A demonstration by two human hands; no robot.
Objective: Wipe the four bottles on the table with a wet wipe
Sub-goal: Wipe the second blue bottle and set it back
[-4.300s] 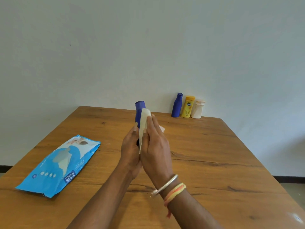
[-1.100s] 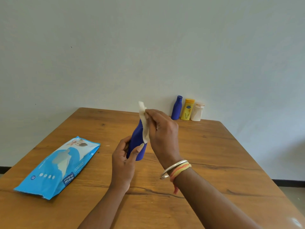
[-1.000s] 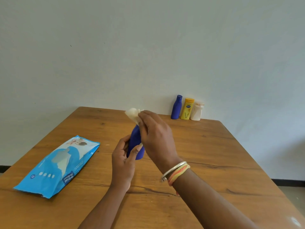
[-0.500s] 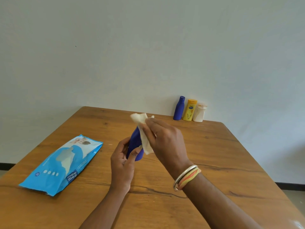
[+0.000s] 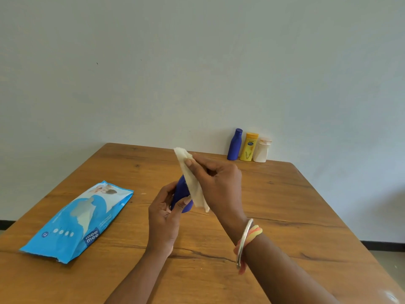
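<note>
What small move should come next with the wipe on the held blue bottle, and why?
Probably draw the wet wipe down along the blue bottle. The right hand pinches the wipe high, over the bottle's hidden top, while the left hand grips the lower body, part of which shows uncovered.

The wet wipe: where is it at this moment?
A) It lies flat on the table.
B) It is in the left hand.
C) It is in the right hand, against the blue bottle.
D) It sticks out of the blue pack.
C: the right hand pinches the wet wipe against the blue bottle, which the left hand grips.
</note>
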